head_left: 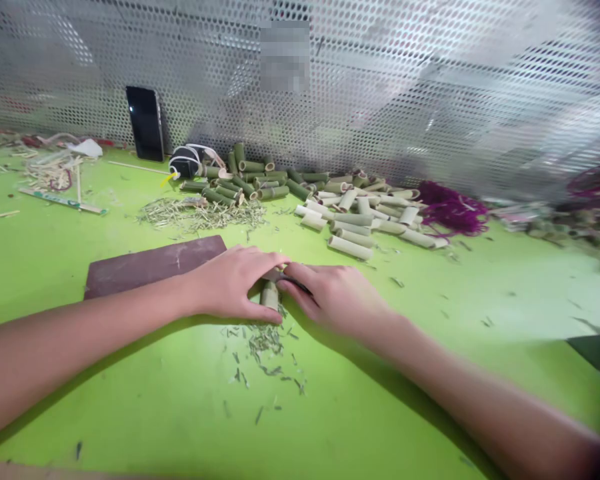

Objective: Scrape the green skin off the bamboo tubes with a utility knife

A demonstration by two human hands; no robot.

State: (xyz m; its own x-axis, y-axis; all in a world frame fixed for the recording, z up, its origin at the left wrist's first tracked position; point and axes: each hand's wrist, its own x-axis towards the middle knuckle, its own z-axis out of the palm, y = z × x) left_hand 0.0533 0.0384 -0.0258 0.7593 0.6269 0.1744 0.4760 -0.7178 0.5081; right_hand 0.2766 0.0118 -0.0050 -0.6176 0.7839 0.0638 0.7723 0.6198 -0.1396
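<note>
My left hand (pixel 233 283) lies curled over a short bamboo tube piece (pixel 269 295) standing on the green table (pixel 130 400), thumb beside it. My right hand (pixel 333 293) meets it from the right, fingers pressed together on something dark and thin that I cannot make out, held against the tube's top. Thin green shavings (pixel 265 347) lie scattered just below the tube.
A brown flat board (pixel 150 265) lies left of my hands. Behind are a pile of green tube pieces (pixel 245 180), a pile of pale peeled pieces (pixel 370 217), a heap of shavings (pixel 200 213), purple strands (pixel 450 208), a phone (pixel 145 123) leaning on the perforated metal wall.
</note>
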